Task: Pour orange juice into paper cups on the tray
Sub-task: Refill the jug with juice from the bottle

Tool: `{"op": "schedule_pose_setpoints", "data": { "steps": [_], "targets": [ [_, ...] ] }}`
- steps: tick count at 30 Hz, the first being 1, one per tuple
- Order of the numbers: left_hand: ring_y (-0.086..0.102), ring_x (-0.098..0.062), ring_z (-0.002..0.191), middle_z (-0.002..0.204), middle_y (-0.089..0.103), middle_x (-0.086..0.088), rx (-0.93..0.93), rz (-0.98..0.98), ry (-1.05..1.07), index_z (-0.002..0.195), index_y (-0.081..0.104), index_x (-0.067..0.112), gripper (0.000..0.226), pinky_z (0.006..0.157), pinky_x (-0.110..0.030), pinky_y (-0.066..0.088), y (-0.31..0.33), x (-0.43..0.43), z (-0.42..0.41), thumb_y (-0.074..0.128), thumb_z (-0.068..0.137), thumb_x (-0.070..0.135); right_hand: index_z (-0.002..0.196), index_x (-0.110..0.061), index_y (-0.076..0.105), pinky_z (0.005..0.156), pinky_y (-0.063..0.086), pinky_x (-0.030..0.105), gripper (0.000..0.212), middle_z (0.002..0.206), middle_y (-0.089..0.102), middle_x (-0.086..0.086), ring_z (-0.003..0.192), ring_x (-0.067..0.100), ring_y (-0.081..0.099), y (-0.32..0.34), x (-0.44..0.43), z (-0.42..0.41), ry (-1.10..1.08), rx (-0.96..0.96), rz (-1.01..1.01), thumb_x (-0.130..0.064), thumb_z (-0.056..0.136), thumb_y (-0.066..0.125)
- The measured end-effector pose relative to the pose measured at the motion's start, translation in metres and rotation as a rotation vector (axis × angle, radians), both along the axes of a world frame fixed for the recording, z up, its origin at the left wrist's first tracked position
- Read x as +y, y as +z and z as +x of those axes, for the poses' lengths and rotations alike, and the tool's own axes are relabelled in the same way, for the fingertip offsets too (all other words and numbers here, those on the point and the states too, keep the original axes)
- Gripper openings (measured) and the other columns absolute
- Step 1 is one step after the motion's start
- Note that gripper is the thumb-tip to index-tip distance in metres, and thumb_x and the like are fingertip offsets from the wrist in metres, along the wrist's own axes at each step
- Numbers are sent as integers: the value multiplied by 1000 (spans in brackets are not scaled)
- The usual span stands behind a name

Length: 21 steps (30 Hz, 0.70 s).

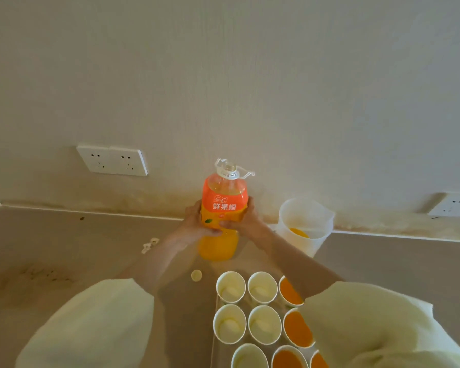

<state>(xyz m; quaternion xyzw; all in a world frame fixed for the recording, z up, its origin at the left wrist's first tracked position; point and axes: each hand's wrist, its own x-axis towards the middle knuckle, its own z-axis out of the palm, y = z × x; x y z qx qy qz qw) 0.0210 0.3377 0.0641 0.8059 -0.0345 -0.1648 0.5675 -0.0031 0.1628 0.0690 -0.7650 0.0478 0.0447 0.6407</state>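
On the worktop [64, 248], towards its back edge, the large orange juice bottle [223, 205] is held upright between both hands. The left hand [197, 224] is wrapped round one side of the label and the right hand [246, 221] round the other, fingers curled and pressed on the plastic. Whether the base is resting on the worktop or just lifted cannot be told. The neck appears to be uncapped, and the bottle is filled nearly to the shoulder.

The step in hand is judged to be the carrying of the bottle to the cups. Next, a heavy, full bottle must be brought over the tray [215, 341] at the near edge and tipped slowly, so that a light cup is not flooded or knocked over.

Just right of the bottle, a translucent jug [306, 221] is seen with a little juice at its bottom. On the tray, five empty paper cups [230, 286] are counted at the left and middle, and four filled cups [298, 328] at the right, partly hidden by a sleeve. A small round cap [196, 275] lies just beside the tray's far left corner.
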Motion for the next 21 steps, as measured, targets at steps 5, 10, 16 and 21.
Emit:
{"op": "schedule_pose_setpoints", "data": {
  "steps": [5, 10, 16, 21],
  "targets": [
    [56, -19, 115, 122, 61, -1, 11, -34, -35, 134, 43, 19, 101, 93, -36, 50, -21, 1, 6, 94, 47, 17, 143, -12, 29, 98, 51, 41, 102, 121, 51, -5, 116, 18, 53, -13, 5, 3, -4, -32, -129, -13, 62, 91],
    [60, -10, 106, 111, 64, 4, -27, -115, -42, 120, 51, 22, 83, 83, -21, 51, -34, 2, 11, 90, 50, 2, 143, -12, 28, 92, 49, 32, 97, 125, 49, -1, 116, 16, 51, -24, 10, 5, -32, -29, -126, -12, 67, 89],
    [52, 0, 109, 120, 54, 13, -21, -72, -53, 134, 37, 25, 86, 78, -9, 45, -50, 12, 11, 84, 65, 1, 142, -10, 30, 94, 50, 36, 94, 130, 51, 4, 118, 20, 52, -36, 14, 6, -82, -55, -133, -11, 68, 88],
    [44, -20, 127, 139, 40, -1, 28, 511, -107, 145, 26, 24, 111, 100, -41, 45, -89, 40, -8, 86, 55, 47, 143, -15, 30, 98, 51, 48, 92, 136, 52, 7, 121, 26, 54, -39, 16, 6, -95, -27, -150, -19, 71, 86]
  ]
}}
